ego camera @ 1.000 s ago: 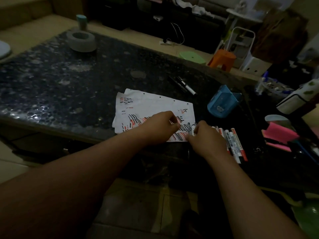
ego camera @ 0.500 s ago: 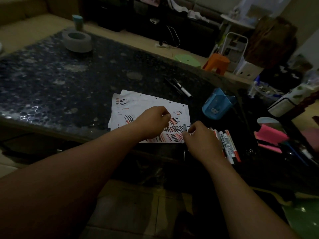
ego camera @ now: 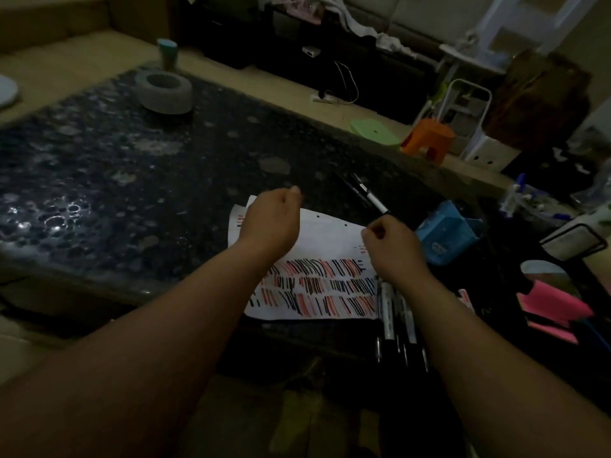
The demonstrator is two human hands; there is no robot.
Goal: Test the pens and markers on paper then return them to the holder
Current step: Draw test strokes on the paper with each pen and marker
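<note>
Left hand [ego camera: 274, 223] and right hand [ego camera: 391, 241] hover curled above the marked paper [ego camera: 330, 233], whether gripping anything cannot be told; holder [ego camera: 446, 236] label illegible.

Place: a home living room, dimly lit.
Evidence: low dark table [ego camera: 99, 153], sofa [ego camera: 413, 14] behind, orange stool [ego camera: 429, 138], power strip [ego camera: 325, 99] on floor.

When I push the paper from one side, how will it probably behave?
The paper looks thin and loose, so it would likely buckle or flop, not stay stiff. It lies flat on the glossy table, so it may slide easily.
</note>
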